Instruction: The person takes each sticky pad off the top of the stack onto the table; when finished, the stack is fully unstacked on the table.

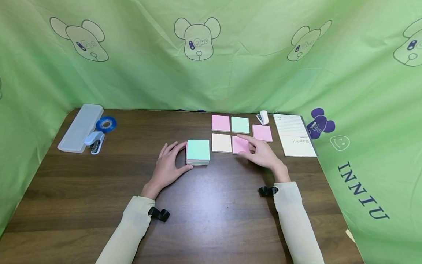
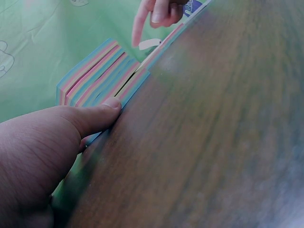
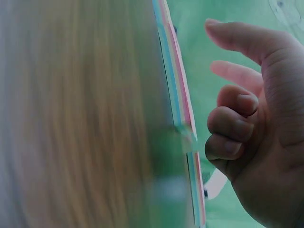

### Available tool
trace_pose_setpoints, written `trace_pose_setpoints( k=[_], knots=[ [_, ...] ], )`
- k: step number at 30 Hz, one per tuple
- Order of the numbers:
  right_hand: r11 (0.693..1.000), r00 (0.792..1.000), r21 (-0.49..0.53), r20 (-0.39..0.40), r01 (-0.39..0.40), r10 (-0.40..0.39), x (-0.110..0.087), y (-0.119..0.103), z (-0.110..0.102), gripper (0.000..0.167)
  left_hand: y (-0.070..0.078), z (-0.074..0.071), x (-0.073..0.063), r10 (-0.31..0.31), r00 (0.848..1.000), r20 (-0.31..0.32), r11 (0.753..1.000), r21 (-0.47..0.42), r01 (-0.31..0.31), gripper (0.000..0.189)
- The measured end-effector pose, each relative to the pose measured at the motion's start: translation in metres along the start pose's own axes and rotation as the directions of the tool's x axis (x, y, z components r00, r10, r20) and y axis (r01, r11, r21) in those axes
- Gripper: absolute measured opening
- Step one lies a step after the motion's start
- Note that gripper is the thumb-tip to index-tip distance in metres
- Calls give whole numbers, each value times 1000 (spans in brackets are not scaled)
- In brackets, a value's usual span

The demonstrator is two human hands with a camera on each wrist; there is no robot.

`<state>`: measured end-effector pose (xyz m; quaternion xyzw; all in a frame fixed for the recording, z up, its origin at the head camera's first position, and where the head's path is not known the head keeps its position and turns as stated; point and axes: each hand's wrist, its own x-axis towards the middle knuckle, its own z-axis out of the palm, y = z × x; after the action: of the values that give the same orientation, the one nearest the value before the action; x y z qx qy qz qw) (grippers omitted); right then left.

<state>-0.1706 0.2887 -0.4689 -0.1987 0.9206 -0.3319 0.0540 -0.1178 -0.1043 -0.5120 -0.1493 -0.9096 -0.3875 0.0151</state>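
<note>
A thick stack of sticky notes (image 1: 197, 151), mint green on top, stands mid-table; its striped pastel sides show in the left wrist view. My left hand (image 1: 169, 163) holds it at its left side, thumb (image 2: 102, 115) against the front face and index fingertip near the far left corner; the other fingers are hidden in the left wrist view. My right hand (image 1: 262, 152) hovers over a pink sticky note pad (image 1: 240, 143). Its thumb and index finger are extended and apart, the other fingers folded, and nothing is between them in the right wrist view.
Around that pad lie a cream pad (image 1: 221, 143), two pink pads (image 1: 220, 123) and a mint pad (image 1: 240, 125). Behind are a small white stapler (image 1: 263, 117) and a notepad (image 1: 294, 135). At left sit a pencil case (image 1: 81, 128), blue tape (image 1: 106, 124) and a blue-white stapler (image 1: 95, 142).
</note>
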Motion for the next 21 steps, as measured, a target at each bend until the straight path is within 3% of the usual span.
trace_pose_setpoints(
  k=[12,21],
  knots=[
    [994,993,16,-39,108,-107,9,-25,22,63,1,0,0,3,1000,-2,1000,-5,-3,92],
    [989,991,80,-68,121,-115,13,-41,34,65,1,0,0,-4,1000,1,1000,-5,4,91]
  ],
)
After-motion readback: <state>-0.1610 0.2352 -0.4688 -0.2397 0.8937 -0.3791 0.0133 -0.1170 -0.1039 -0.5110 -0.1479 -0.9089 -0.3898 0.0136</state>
